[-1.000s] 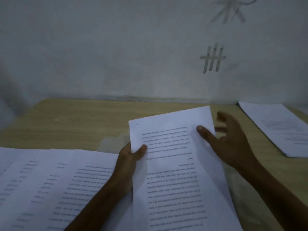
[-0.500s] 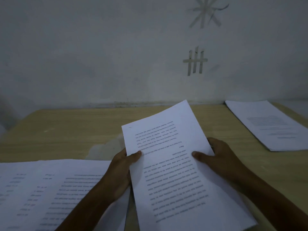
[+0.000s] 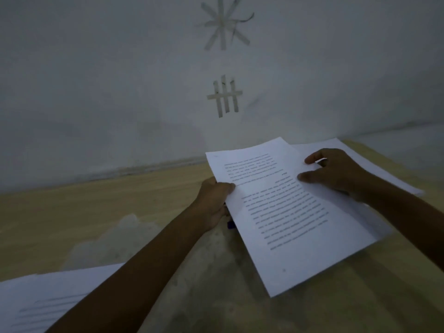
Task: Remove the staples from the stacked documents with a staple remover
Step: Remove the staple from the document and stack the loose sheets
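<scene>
Sheets [image 3: 36,304] left, stack [image 3: 394,171] behind document [image 3: 288,212].

A plain whitish wall [image 3: 96,80] fills the upper half of my view, with a star of tape strips [image 3: 224,22] at top centre and a tape grid [image 3: 224,97] below it. My pale wooden desk [image 3: 72,212] meets it, dimly lit, with a worn grey patch [image 3: 125,239] at lower left.
</scene>
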Tool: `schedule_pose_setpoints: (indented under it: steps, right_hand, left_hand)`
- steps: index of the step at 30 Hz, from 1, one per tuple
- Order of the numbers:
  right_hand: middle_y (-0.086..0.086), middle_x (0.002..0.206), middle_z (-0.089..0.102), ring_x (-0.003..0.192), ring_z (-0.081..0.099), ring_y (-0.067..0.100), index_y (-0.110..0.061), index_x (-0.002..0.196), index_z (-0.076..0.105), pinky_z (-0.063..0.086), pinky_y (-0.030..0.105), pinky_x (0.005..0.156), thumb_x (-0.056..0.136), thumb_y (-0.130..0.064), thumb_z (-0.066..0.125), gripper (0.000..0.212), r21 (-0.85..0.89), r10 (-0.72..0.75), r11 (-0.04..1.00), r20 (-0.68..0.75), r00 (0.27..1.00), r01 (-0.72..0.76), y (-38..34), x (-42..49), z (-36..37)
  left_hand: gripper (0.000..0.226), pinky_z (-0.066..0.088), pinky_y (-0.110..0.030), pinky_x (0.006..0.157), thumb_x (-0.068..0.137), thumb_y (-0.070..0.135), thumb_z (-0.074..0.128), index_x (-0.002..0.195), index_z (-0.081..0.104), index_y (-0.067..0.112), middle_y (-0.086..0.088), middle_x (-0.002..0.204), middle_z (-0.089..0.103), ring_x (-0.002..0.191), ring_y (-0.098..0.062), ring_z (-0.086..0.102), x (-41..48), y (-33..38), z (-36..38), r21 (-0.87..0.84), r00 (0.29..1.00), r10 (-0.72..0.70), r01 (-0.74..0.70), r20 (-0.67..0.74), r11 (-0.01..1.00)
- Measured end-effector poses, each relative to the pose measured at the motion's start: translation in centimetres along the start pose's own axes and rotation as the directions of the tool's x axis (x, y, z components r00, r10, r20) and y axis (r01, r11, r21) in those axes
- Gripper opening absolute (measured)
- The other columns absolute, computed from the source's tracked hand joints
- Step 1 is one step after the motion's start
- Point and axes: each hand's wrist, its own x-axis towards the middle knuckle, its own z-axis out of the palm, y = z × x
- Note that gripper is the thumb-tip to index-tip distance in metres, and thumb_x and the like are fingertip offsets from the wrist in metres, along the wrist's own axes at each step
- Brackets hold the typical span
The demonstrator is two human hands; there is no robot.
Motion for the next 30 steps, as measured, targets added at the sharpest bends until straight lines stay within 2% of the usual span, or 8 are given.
schedule_pose_setpoints:
  steps: [2,4,7,12,16,23,27,30]
  right_hand:
    - [0.003,0.113,0.05,0.102,0.049,0.018,-0.015,0.108,0.062,0.042,0.032,0.085,0.072,-0.023,0.082,0.043,-0.036,0.013,0.999,-0.027,1.0,-0.013,1.9,1.7,-1.9]
    - [0.004,0.11,0.052,0.096,0.052,0.019,-0.015,0.107,0.064,0.041,0.029,0.076,0.069,-0.024,0.084,0.044,-0.085,0.029,0.996,-0.064,0.998,-0.034,4.0,3.3,-3.7]
    - [0.007,0.111,0.055,0.095,0.054,0.02,-0.015,0.103,0.067,0.04,0.028,0.066,0.065,-0.024,0.087,0.044,-0.127,0.05,0.99,-0.099,0.994,-0.062,6.7,5.8,-6.2]
    - [0.008,0.112,0.054,0.1,0.051,0.02,-0.01,0.107,0.067,0.037,0.029,0.081,0.064,-0.026,0.087,0.05,-0.219,0.089,0.969,-0.118,0.989,-0.113,11.0,9.0,-9.3]
    - [0.012,0.126,0.051,0.114,0.049,0.026,-0.01,0.11,0.064,0.037,0.03,0.087,0.065,-0.027,0.086,0.053,-0.296,0.098,0.945,-0.153,0.983,-0.14,13.6,10.7,-10.6]
    - [0.012,0.133,0.049,0.121,0.047,0.028,-0.009,0.119,0.06,0.035,0.032,0.096,0.069,-0.029,0.084,0.06,-0.355,0.072,0.928,-0.138,0.988,-0.117,16.3,12.2,-11.2]
    - [0.013,0.14,0.046,0.127,0.043,0.029,-0.009,0.126,0.057,0.03,0.034,0.105,0.075,-0.034,0.079,0.06,-0.377,0.017,0.924,-0.109,0.994,-0.058,16.7,12.6,-10.3]
    - [0.014,0.144,0.041,0.133,0.037,0.029,-0.01,0.131,0.053,0.021,0.035,0.111,0.081,-0.038,0.072,0.06,-0.424,-0.019,0.906,-0.092,0.996,-0.022,16.9,12.9,-9.5]
  left_hand:
    - [0.029,0.05,-0.034,0.073,0.095,-0.001,0.045,0.122,0.054,0.003,-0.012,0.117,0.06,0.098,-0.03,0.061,2.1,0.0,2.8,0.024,0.999,-0.033,0.033,0.005,0.999]
    - [0.024,0.053,-0.034,0.066,0.094,-0.002,0.047,0.115,0.057,0.003,-0.011,0.111,0.062,0.087,-0.025,0.062,4.1,-0.1,5.5,0.03,0.996,-0.081,0.08,0.031,0.996]
    - [0.028,0.053,-0.038,0.072,0.089,-0.008,0.047,0.116,0.056,-0.003,-0.015,0.116,0.061,0.091,-0.029,0.061,7.1,-0.5,9.1,0.081,0.993,-0.116,0.113,0.034,0.99]
    - [0.028,0.054,-0.038,0.08,0.086,-0.009,0.052,0.112,0.059,-0.004,-0.014,0.11,0.063,0.093,-0.029,0.063,11.8,-1.0,14.4,0.182,0.993,-0.112,0.106,0.026,0.978]
    - [0.017,0.056,-0.038,0.08,0.085,-0.003,0.06,0.1,0.065,0.002,-0.012,0.109,0.067,0.094,-0.028,0.066,14.5,-1.9,17.2,0.31,0.998,-0.02,0.001,0.057,0.951]
    - [0.012,0.057,-0.032,0.065,0.079,0.001,0.071,0.08,0.06,0.006,-0.016,0.1,0.068,0.08,-0.027,0.067,16.6,-3.8,19.6,0.508,0.989,0.144,-0.115,-0.018,0.853]
    - [0.017,0.051,-0.025,0.06,0.078,0.002,0.072,0.081,0.056,0.01,-0.001,0.083,0.058,0.08,-0.02,0.061,17.2,-4.3,19.2,0.585,0.972,0.216,-0.12,-0.097,0.802]
    - [0.022,0.047,-0.021,0.053,0.078,0.001,0.068,0.07,0.051,0.013,0.005,0.07,0.05,0.072,-0.016,0.059,18.0,-4.6,18.9,0.627,0.96,0.246,-0.111,-0.132,0.771]
